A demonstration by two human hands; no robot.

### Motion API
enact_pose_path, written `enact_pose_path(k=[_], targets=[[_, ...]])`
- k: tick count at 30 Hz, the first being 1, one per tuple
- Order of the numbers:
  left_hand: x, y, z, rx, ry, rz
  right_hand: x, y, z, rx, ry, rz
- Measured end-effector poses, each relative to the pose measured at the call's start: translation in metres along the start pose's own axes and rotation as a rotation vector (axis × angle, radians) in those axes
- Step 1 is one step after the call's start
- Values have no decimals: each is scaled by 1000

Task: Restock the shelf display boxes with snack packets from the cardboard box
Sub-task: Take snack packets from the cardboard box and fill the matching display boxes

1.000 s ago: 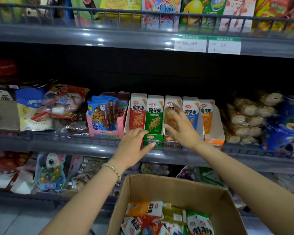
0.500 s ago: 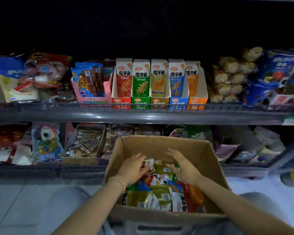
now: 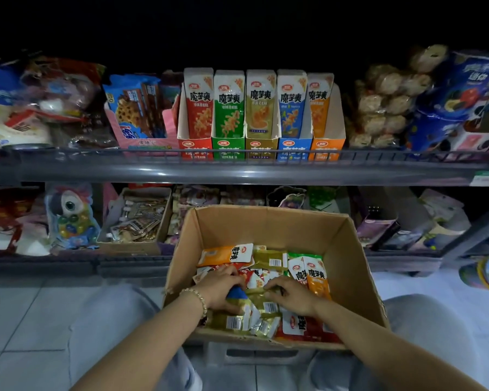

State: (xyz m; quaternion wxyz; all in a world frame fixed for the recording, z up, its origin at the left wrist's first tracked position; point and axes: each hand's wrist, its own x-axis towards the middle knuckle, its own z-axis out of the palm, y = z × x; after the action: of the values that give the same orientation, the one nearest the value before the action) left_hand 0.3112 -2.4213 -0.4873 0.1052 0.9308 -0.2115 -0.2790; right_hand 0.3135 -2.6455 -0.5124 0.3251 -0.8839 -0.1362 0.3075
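A left hand curls round a blue packet while the right hand rests curled on olive packets, its grip unclear, inside the cardboard box below the display boxes on the shelf. Gathering one colour per handful should make filling the matching box cleaner.

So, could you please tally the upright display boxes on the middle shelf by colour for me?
Red display box: 1
Green display box: 1
Gold display box: 1
Blue display box: 1
Orange display box: 1
Total: 5
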Motion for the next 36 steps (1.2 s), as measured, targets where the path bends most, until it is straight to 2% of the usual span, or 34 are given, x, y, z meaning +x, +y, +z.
enact_pose_path(k=[2, 6, 9, 13, 17, 19, 22, 25, 28, 30, 32, 34, 36], targets=[[4, 2, -2, 38, 13, 14, 0, 0, -2, 76, -8, 19], [7, -1, -5, -47, 82, -18, -3, -5, -10, 206, -38, 45], [7, 0, -6, -324, 151, -19, -5, -11, -14, 243, -47, 51], [3, 5, -20, -692, 329, -21, -8, -23, -23, 335, -16, 13], [-3, 21, -41, -1220, 485, -87, -11, -45, -34, 561, 56, -52], [-4, 29, -51, -1308, 552, -111, -12, -59, -36, 721, 71, -105], [-7, 38, -66, -1290, 638, -179, -12, -77, -37, 821, 161, -212], [-14, 43, -77, -1208, 623, -225, -9, -90, -42, 798, 389, -300], [-19, 48, -84, -1215, 447, -135, -7, -101, -54, 635, 551, -350], [-21, 48, -87, -1349, 336, -31, -8, -108, -60, 503, 498, -398], [-23, 44, -93, -1514, 307, -27, -9, -113, -63, 394, 359, -416], [-26, 41, -99, -1598, 376, -59, -9, -117, -65, 388, 265, -394], [-26, 39, -102, -1641, 532, -95, -7, -117, -65, 416, 316, -375]])
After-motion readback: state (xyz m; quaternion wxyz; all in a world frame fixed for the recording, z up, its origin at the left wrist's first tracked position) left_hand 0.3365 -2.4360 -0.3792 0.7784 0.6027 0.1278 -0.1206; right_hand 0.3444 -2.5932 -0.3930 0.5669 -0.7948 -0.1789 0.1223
